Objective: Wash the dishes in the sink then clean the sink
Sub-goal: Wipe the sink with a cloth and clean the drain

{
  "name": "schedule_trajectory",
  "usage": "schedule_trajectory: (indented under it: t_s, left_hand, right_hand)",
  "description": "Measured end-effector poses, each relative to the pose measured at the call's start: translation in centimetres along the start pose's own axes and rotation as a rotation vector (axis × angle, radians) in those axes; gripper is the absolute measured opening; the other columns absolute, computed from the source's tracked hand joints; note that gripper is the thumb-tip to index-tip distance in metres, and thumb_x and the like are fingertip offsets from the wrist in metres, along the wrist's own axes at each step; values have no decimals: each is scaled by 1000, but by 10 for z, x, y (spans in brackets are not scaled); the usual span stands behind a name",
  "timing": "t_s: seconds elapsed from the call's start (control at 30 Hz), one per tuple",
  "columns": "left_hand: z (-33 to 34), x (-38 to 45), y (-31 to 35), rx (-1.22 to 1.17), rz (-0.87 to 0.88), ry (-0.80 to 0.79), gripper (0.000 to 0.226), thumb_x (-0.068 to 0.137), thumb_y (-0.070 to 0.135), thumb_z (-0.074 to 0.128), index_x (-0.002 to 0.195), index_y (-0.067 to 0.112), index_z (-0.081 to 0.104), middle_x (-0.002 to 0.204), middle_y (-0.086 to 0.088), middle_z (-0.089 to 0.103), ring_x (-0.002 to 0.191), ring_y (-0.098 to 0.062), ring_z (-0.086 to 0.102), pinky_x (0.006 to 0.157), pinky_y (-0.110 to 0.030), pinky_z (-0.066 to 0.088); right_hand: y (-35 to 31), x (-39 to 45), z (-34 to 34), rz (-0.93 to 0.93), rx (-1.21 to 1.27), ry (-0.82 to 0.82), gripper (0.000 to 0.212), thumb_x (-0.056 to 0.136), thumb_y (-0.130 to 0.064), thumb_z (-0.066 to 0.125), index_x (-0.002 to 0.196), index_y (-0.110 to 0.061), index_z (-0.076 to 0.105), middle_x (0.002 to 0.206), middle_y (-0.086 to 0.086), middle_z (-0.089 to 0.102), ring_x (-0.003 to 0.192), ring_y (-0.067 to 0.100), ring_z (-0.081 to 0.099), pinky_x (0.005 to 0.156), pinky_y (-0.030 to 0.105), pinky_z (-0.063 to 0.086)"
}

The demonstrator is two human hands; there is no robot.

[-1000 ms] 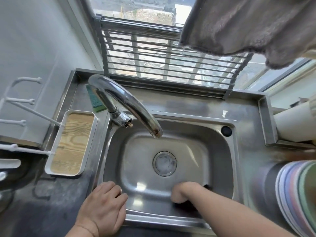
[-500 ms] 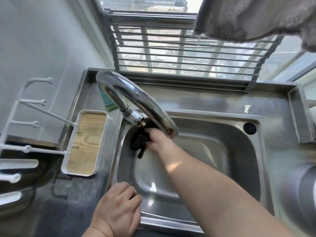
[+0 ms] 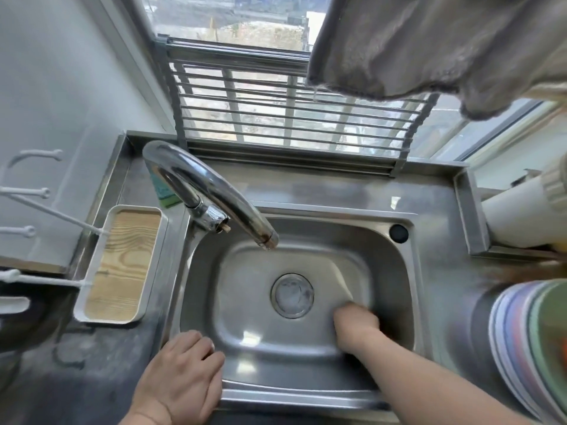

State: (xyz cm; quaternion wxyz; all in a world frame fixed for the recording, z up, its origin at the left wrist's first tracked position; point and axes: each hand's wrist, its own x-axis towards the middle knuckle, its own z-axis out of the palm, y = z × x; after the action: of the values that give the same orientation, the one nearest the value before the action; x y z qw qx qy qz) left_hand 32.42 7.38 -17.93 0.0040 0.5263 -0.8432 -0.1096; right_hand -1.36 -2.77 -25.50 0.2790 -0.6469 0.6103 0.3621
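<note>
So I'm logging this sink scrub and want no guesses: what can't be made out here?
- Head view: the right hand is motion-blurred; its fingers and the dark thing under it can't be identified.
- Plates: blurred, cut off by the right edge.
- Green sponge: mostly hidden behind the faucet.

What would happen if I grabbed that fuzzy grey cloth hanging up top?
The grey cloth would probably flop and bend: it already droops in soft, wavy folds. Its fuzzy surface suggests it is not slippery. It is likely light and unbreakable.
</note>
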Motion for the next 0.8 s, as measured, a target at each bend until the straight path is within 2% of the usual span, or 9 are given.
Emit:
schedule_trajectory:
  t_s: [0.1, 0.23, 0.3, 0.43, 0.57, 0.63, 0.7, 0.77, 0.8]
  left_hand:
    - [0, 0, 0, -1, 1, -2, 11, 74, 33, 64, 68, 24, 61, 74, 0, 55, 73, -28, 55, 76, -40, 41]
    - [-1, 1, 2, -16, -8, 17, 9, 72, 30, 65, 67, 24, 60, 74, 0, 55, 73, -29, 55, 75, -40, 43]
    - [-1, 2, 2, -19, -19, 13, 9, 71, 28, 66, 66, 24, 59, 74, 0, 55, 72, -30, 55, 73, -41, 43]
    - [-1, 0, 1, -1, -1, -17, 11, 71, 31, 68, 67, 24, 59, 74, -1, 55, 73, -30, 55, 74, -42, 44]
    - [-4, 2, 3, 2, -6, -26, 13, 73, 33, 67, 67, 25, 58, 73, 0, 53, 73, -29, 54, 75, -42, 42]
    - [-4, 1, 2, 6, -2, -45, 14, 73, 34, 67, 67, 25, 58, 73, -1, 53, 73, -29, 53, 74, -43, 42]
    - [-7, 2, 3, 10, -6, -54, 15, 73, 34, 67, 66, 26, 57, 72, -1, 52, 73, -29, 53, 74, -43, 42]
    - [-9, 4, 4, 13, -4, -48, 15, 73, 33, 67, 66, 25, 56, 72, -2, 53, 72, -30, 53, 74, -43, 42]
    - [-10, 3, 5, 7, -5, -44, 15, 73, 33, 66, 65, 25, 56, 72, -2, 53, 72, -30, 53, 74, -42, 42]
  right_hand:
    - [-44, -10, 6, -149, 10, -186, 38, 89, -18, 65, 126, -9, 68, 131, 13, 68, 120, 32, 66, 97, 39, 57]
    - [-104, -5, -6, -247, 626, -292, 29, 80, -31, 72, 107, -24, 74, 110, -1, 76, 100, 20, 70, 86, 28, 56]
    - [-122, -9, -6, -365, 728, -277, 29, 78, -30, 74, 106, -31, 71, 109, -5, 74, 99, 18, 68, 86, 29, 54]
    - [-101, -10, 6, -521, 395, -274, 37, 83, -8, 55, 112, -27, 68, 118, 0, 71, 109, 25, 64, 93, 32, 53]
    - [-20, 14, 3, -325, 119, -302, 31, 87, -5, 59, 109, -20, 75, 116, 3, 75, 101, 27, 68, 82, 23, 48]
    - [11, 31, -17, -168, 102, -194, 29, 87, -9, 63, 111, -19, 77, 114, 6, 74, 98, 29, 68, 80, 23, 50]
    - [26, 51, -40, -17, 237, 14, 26, 87, -15, 60, 106, -24, 74, 115, 7, 69, 98, 30, 66, 83, 27, 54]
    - [21, 63, -56, 8, 368, 233, 27, 87, -17, 56, 105, -31, 70, 126, 7, 58, 105, 31, 59, 91, 30, 52]
    - [15, 66, -58, -35, 373, 279, 33, 88, -18, 56, 115, -34, 69, 134, 4, 51, 112, 32, 54, 96, 31, 49]
